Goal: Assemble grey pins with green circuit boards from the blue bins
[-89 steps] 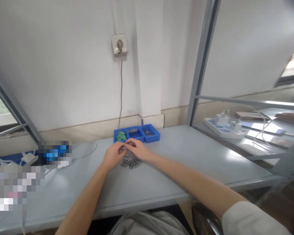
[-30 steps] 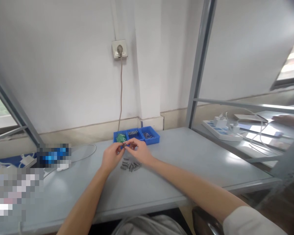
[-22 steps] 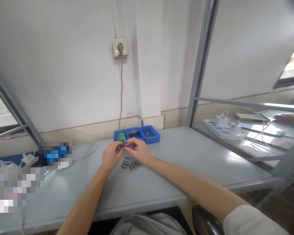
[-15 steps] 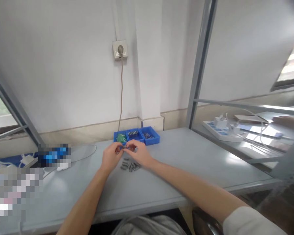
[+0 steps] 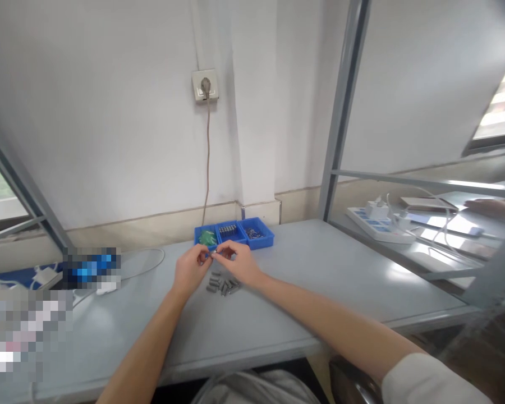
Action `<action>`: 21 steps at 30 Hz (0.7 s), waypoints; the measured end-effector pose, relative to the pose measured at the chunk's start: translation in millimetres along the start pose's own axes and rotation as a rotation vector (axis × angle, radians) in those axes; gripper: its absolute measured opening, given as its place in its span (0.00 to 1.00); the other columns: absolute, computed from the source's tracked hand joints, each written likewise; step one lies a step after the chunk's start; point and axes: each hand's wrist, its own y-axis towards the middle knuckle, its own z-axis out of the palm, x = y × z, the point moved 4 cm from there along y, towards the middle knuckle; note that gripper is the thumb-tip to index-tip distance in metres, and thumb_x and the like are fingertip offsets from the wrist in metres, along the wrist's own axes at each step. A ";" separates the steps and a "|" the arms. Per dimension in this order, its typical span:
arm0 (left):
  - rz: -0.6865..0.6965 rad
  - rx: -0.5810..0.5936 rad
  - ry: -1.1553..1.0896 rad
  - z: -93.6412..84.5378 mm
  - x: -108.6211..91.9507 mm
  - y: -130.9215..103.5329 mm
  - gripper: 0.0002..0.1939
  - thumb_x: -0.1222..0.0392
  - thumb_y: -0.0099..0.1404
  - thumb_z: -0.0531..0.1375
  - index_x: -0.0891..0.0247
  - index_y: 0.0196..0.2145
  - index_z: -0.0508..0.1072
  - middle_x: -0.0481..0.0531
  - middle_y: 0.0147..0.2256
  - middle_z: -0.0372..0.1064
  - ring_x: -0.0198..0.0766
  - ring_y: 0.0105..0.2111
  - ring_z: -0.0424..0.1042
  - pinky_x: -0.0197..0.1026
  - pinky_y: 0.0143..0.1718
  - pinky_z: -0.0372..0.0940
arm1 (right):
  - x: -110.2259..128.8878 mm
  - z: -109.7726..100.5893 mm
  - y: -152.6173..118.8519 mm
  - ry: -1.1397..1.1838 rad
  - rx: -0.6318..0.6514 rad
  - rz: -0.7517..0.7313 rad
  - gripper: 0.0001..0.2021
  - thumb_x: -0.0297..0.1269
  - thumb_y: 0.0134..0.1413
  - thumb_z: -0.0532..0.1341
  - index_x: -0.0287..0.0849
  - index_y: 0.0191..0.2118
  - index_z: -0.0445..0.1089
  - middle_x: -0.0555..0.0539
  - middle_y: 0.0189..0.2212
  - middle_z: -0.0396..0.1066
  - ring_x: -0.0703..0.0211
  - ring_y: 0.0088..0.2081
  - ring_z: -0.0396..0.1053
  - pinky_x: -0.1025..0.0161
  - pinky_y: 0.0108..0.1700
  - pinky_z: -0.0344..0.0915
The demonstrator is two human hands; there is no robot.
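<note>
My left hand (image 5: 192, 266) and my right hand (image 5: 238, 261) meet fingertip to fingertip above the table. Both are closed in a pinch around a small part between them, too small and too covered to name. Just below my hands lies a loose pile of grey cylindrical pieces (image 5: 223, 284). Behind my fingers stands a blue bin with green pieces (image 5: 207, 237). Beside it, a middle blue bin holds a row of dark, light-tipped parts (image 5: 228, 230). The right blue bin (image 5: 261, 242) contains small metal parts.
A white power strip with plugs (image 5: 374, 221) lies on the neighbouring table at right, where another person's hand (image 5: 494, 206) shows. A white cable (image 5: 149, 268) loops across the left of my table (image 5: 303, 269). Grey frame posts (image 5: 345, 106) rise on both sides.
My fingertips have shifted very slightly around the small part. The view has moved a little; the pile and bins stay as they were.
</note>
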 end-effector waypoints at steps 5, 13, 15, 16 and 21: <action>-0.021 0.005 0.011 0.7 -0.6 -0.7 0.03 0.60 0.60 0.59 0.61 0.32 0.69 0.44 0.24 0.66 0.31 0.24 0.64 0.33 0.29 0.57 | -6.5 1.3 0.0 0.058 -0.041 0.077 0.12 0.47 0.48 0.65 0.43 0.29 0.74 0.48 0.27 0.74 0.59 0.27 0.66 0.61 0.33 0.65; -0.022 0.025 0.009 3.7 0.0 -0.1 0.06 0.57 0.61 0.59 0.61 0.31 0.68 0.43 0.23 0.64 0.30 0.24 0.62 0.33 0.28 0.56 | -11.9 8.3 -0.2 0.206 -0.057 0.185 0.10 0.43 0.45 0.66 0.41 0.30 0.74 0.47 0.27 0.75 0.56 0.30 0.72 0.59 0.36 0.68; -0.016 0.035 0.018 4.0 -0.5 0.2 0.06 0.56 0.62 0.59 0.61 0.32 0.68 0.43 0.23 0.64 0.30 0.24 0.62 0.33 0.28 0.55 | -12.0 7.5 1.7 0.222 -0.050 0.191 0.10 0.42 0.45 0.66 0.41 0.30 0.74 0.46 0.28 0.75 0.56 0.31 0.72 0.59 0.36 0.68; -0.016 0.037 0.024 3.8 -0.9 0.3 0.06 0.56 0.62 0.59 0.61 0.33 0.69 0.43 0.24 0.64 0.31 0.24 0.62 0.33 0.28 0.55 | -12.3 5.4 4.2 0.213 -0.042 0.184 0.09 0.42 0.46 0.66 0.41 0.31 0.74 0.46 0.28 0.76 0.56 0.32 0.73 0.59 0.37 0.69; -0.018 0.063 0.050 3.3 -3.6 -0.6 0.09 0.53 0.64 0.58 0.60 0.34 0.72 0.45 0.24 0.67 0.33 0.25 0.64 0.35 0.28 0.56 | -19.8 -25.2 37.5 -0.065 0.014 0.055 0.08 0.38 0.51 0.63 0.42 0.35 0.76 0.45 0.34 0.78 0.55 0.36 0.74 0.58 0.42 0.69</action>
